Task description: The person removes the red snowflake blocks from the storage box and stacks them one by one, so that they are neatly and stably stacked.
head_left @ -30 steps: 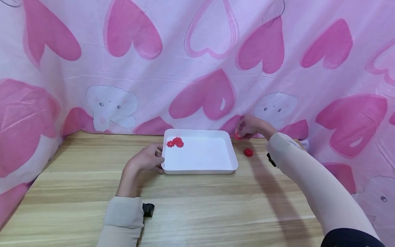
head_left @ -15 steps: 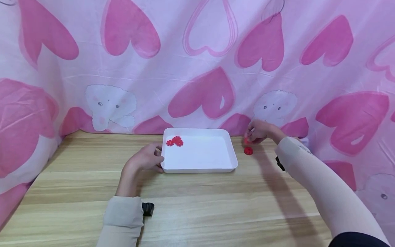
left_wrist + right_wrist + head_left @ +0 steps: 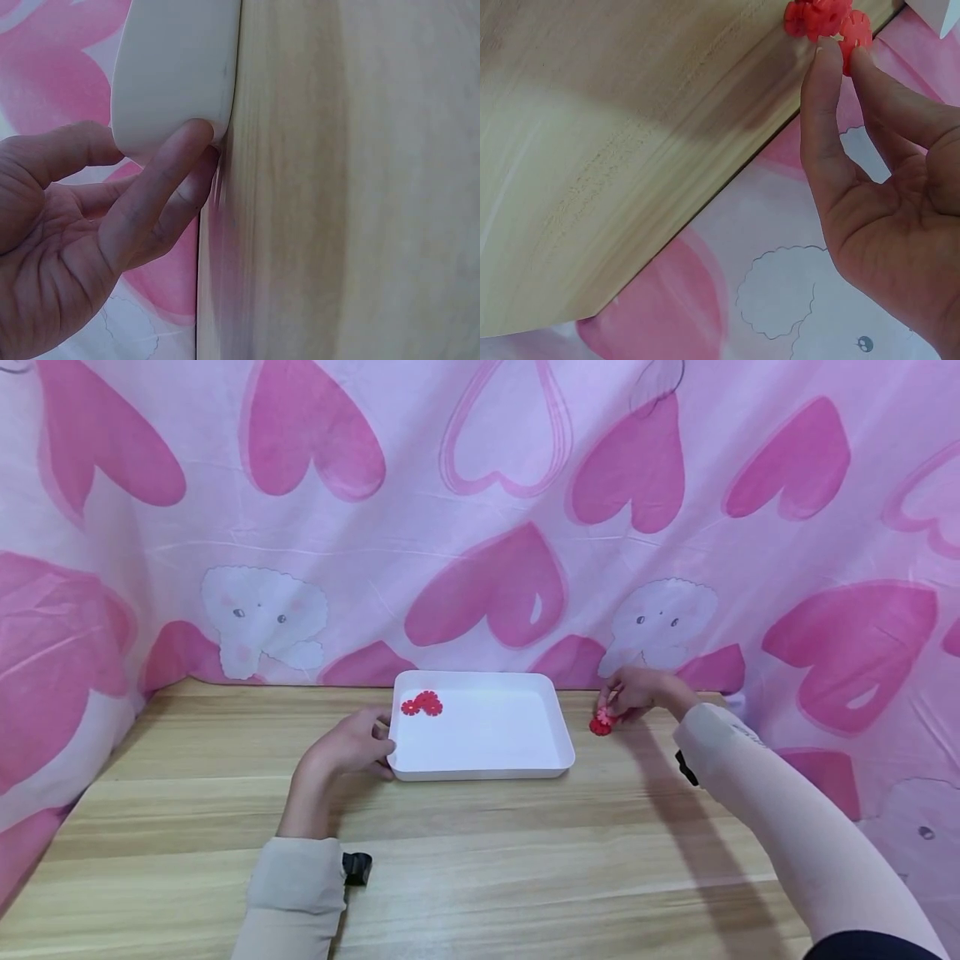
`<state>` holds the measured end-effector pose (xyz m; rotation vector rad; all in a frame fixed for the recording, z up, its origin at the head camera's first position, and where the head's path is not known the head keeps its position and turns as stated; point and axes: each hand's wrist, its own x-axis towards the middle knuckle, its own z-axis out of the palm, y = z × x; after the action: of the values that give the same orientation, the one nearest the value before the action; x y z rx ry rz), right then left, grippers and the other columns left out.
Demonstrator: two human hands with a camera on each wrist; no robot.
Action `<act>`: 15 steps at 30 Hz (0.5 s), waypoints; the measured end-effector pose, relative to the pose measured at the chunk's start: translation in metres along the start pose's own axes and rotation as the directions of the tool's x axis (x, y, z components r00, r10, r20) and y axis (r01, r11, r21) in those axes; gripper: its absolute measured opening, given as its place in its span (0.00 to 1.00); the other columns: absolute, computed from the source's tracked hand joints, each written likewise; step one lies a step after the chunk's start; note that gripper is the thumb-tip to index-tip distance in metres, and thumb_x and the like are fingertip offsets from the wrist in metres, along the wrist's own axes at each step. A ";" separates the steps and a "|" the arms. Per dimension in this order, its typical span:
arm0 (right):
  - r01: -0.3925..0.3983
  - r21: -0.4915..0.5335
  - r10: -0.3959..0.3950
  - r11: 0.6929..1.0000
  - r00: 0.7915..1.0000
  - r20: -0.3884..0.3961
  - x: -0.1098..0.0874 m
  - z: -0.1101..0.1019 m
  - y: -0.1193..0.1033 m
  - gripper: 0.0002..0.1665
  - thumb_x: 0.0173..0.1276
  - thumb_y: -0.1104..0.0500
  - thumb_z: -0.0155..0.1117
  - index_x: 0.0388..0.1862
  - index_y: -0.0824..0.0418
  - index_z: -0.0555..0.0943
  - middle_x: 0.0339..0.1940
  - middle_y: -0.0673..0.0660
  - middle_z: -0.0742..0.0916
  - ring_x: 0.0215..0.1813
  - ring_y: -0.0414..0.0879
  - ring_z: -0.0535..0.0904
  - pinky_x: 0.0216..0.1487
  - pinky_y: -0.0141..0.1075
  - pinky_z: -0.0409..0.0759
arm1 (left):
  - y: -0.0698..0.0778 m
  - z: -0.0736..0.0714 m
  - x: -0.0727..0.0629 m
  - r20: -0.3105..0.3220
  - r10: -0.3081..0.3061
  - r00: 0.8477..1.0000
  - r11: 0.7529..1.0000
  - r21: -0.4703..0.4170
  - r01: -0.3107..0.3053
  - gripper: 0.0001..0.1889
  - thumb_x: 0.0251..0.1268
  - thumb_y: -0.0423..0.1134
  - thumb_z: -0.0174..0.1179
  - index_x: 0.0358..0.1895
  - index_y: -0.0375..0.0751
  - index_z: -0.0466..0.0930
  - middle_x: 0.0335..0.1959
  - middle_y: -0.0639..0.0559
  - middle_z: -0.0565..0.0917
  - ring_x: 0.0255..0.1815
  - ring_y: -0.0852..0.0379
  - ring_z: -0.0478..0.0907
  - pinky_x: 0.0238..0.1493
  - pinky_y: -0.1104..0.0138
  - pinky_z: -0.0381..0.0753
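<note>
At the left end of a shallow white tray (image 3: 495, 735), my left hand (image 3: 348, 745) grips the side; the left wrist view has the thumb and fingers about the tray's corner (image 3: 176, 82). Several red snowflake discs (image 3: 426, 702) lie together in the tray's back left corner. My right hand (image 3: 637, 691) is just right of the tray, pinching one red snowflake disc (image 3: 857, 30) between thumb and fingertip. That disc is at a small cluster of joined red snowflake discs (image 3: 819, 16) on the table; whether they interlock I cannot tell.
The wooden table (image 3: 480, 860) ends at the back against a pink heart-printed cloth (image 3: 337, 543). A black wrist strap piece (image 3: 357, 868) shows beside the left sleeve. The right forearm casts a shadow across the table.
My right hand has moved slightly right and toward the front, bringing the pinched snowflake disc from beside the tray's back corner to the red cluster. The left hand stays on the tray.
</note>
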<state>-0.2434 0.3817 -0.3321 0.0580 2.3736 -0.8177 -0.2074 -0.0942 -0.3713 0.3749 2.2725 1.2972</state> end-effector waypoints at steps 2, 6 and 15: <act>0.000 -0.014 0.000 1.000 1.000 0.006 0.000 0.001 -0.002 0.15 0.75 0.72 0.62 0.56 0.79 0.77 0.40 0.57 0.85 0.36 0.41 0.82 0.40 0.34 0.91 | 0.000 -0.001 0.000 0.001 0.005 1.000 1.000 0.000 -0.005 0.26 0.75 0.27 0.55 0.73 0.24 0.66 0.50 0.31 0.81 0.38 0.47 0.90 0.45 0.55 0.95; -0.020 -0.064 0.019 0.998 1.000 -0.007 0.002 0.005 -0.005 0.13 0.73 0.71 0.63 0.55 0.75 0.80 0.40 0.57 0.86 0.35 0.40 0.82 0.41 0.35 0.91 | -0.001 -0.001 0.001 0.000 0.009 1.000 1.000 0.002 -0.009 0.26 0.75 0.27 0.55 0.73 0.24 0.66 0.49 0.31 0.81 0.38 0.47 0.90 0.45 0.55 0.95; -0.064 -0.156 0.057 0.986 0.997 -0.052 0.009 0.016 -0.007 0.13 0.66 0.69 0.64 0.49 0.69 0.81 0.37 0.55 0.87 0.33 0.39 0.80 0.39 0.33 0.89 | -0.001 0.000 0.000 -0.004 0.006 1.000 1.000 0.004 -0.006 0.26 0.75 0.26 0.55 0.73 0.25 0.66 0.49 0.32 0.81 0.38 0.47 0.89 0.45 0.56 0.95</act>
<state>-0.2433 0.3655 -0.3427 0.0851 2.4603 -0.6044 -0.2074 -0.0945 -0.3721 0.3813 2.2795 1.2972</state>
